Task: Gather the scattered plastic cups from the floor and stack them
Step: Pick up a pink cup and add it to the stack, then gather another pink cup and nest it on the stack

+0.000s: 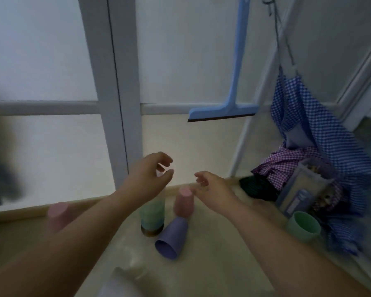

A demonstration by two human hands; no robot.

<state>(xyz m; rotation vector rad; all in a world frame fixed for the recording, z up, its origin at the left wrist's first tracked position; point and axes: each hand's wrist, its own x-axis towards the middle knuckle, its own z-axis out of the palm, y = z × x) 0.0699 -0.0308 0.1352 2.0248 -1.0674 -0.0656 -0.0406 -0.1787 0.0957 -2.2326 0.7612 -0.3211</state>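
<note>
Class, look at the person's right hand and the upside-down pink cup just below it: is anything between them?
Nothing visible. The right hand hovers just above the pink cup with open space between; the purple cup lies lower, out of the path.

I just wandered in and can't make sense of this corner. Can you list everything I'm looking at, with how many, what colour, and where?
stack of upside-down plastic cups: one, green to teal with a brown base, floor centre
pink plastic cups: two, upside down, one beside the stack, one far left
purple plastic cup: one, on its side, before the stack
green plastic cup: one, on its side, right
blue squeegee: one, hanging on the wall
checked cloths: blue and purple, right corner
left hand: empty, above the stack
right hand: empty, near the pink cup
</note>
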